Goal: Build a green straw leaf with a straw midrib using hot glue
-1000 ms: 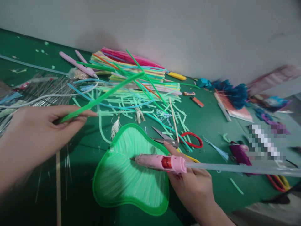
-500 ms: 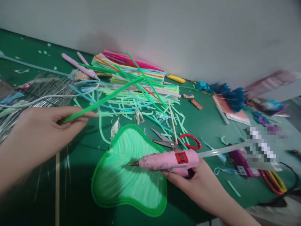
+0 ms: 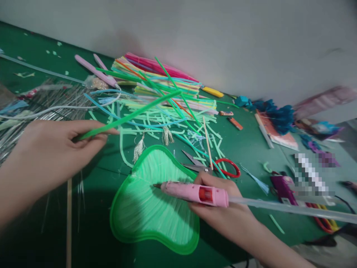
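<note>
Glue gun (image 3: 184, 192) snug in the curled right hand (image 3: 228, 217), tip (image 3: 156, 185) over the green leaf shape (image 3: 167, 227) between both hands, green strip (image 3: 136, 114) pinched in the closed left hand (image 3: 55, 152), best to go slow and keep that tip steady.

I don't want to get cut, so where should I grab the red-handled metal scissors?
Probably by the rounded red loop, coming from the right: the scissors lie with their grey metal blades open and pointing left. Your right hand, holding the pink glue gun, partly blocks the near side.
</note>
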A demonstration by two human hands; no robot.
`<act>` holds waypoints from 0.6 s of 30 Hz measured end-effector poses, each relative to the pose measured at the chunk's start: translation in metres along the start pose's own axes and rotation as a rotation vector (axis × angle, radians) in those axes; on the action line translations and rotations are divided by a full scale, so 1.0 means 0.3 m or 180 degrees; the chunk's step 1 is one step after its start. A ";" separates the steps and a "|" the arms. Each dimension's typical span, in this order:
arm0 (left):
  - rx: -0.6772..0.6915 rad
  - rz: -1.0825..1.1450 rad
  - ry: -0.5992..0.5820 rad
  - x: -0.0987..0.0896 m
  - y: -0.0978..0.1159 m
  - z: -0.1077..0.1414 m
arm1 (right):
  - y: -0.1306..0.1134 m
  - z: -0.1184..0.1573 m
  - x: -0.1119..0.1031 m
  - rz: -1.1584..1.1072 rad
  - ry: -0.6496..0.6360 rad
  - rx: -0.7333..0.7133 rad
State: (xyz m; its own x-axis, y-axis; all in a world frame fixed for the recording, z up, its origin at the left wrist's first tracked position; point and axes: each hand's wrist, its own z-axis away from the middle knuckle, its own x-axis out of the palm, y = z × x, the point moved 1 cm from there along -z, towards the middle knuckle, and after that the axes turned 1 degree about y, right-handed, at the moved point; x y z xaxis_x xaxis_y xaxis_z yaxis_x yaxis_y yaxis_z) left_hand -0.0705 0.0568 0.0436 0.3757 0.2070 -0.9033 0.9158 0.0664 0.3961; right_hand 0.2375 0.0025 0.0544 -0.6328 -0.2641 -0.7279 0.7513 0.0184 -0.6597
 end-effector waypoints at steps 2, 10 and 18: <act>0.0188 -0.0034 0.0190 0.002 0.001 0.001 | 0.003 -0.001 0.007 -0.0020 0.0056 0.0056; 0.0491 -0.0248 0.0223 0.000 0.017 -0.002 | 0.001 -0.006 0.019 0.0271 0.0059 -0.0163; 0.0492 -0.0163 0.0174 -0.002 0.017 0.003 | 0.012 0.000 0.030 0.0598 0.0269 -0.0447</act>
State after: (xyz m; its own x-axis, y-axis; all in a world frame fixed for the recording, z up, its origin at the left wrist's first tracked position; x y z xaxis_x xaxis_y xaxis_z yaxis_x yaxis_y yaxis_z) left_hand -0.0659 0.0560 0.0461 0.3236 0.2602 -0.9097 0.9461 -0.0718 0.3160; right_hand 0.2345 0.0002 0.0453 -0.5023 -0.1619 -0.8494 0.8275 0.1949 -0.5265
